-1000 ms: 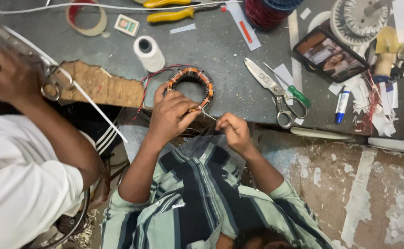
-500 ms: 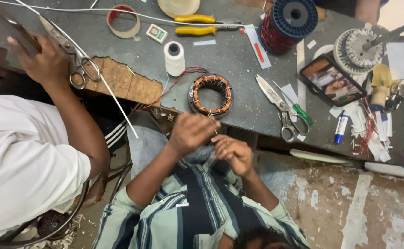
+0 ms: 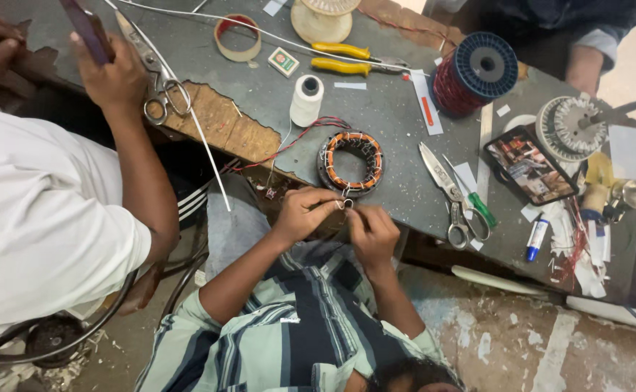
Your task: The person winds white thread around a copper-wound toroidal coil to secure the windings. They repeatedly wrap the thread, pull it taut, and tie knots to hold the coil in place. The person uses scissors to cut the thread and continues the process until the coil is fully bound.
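A round motor stator (image 3: 351, 161) with orange copper windings lies near the front edge of the grey worktable (image 3: 390, 116). Just in front of it, at the table's edge, my left hand (image 3: 302, 215) and my right hand (image 3: 373, 229) meet. Both pinch a thin wire end with a small loop (image 3: 344, 205) that leads from the stator. Red wire (image 3: 289, 141) trails from the stator to the left. My striped sleeves fill the lower middle of the view.
Scissors (image 3: 450, 194), a green-handled tool (image 3: 478, 207), a white thread spool (image 3: 306, 100), a red wire reel (image 3: 474, 76), yellow pliers (image 3: 347, 59), a tape roll (image 3: 237, 36) and a phone (image 3: 530, 165) lie on the table. At left, a white-shirted co-worker's hand (image 3: 115, 76) holds scissors (image 3: 160, 80). Another person's arm (image 3: 585, 62) rests at top right.
My hands drew back from the stator to the table's edge and closed together on the wire. The co-worker's hand with the scissors lifted up and to the right.
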